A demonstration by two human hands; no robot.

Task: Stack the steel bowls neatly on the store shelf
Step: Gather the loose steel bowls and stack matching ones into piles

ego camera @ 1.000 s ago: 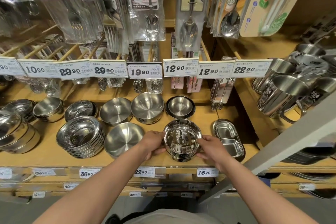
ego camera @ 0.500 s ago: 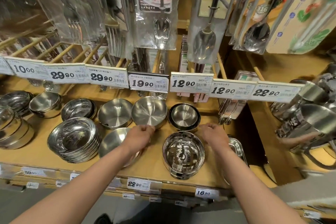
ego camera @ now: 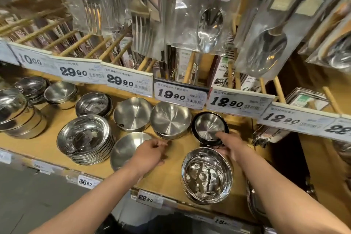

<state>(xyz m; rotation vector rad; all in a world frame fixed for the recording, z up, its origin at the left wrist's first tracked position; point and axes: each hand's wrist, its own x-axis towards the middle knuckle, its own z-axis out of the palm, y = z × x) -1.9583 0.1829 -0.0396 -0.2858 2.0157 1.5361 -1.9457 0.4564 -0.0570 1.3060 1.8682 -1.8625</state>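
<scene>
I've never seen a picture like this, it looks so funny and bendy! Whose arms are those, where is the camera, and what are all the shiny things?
The camera sits on a person's head and looks down, so you see their own two arms reaching out. The wide lens makes everything look bent.

The person stands at a wooden store shelf full of steel bowls. The right hand reaches to a small dark-rimmed bowl at the back, fingers at its front rim; the picture is too blurry to say if it grips it. The left hand hovers, loosely curled, over a matte bowl, holding nothing.

A shiny mirror-like bowl stands at the front edge. Left of it is a stack of shiny bowls. White price tags hang above, and packed spoons higher up.
</scene>
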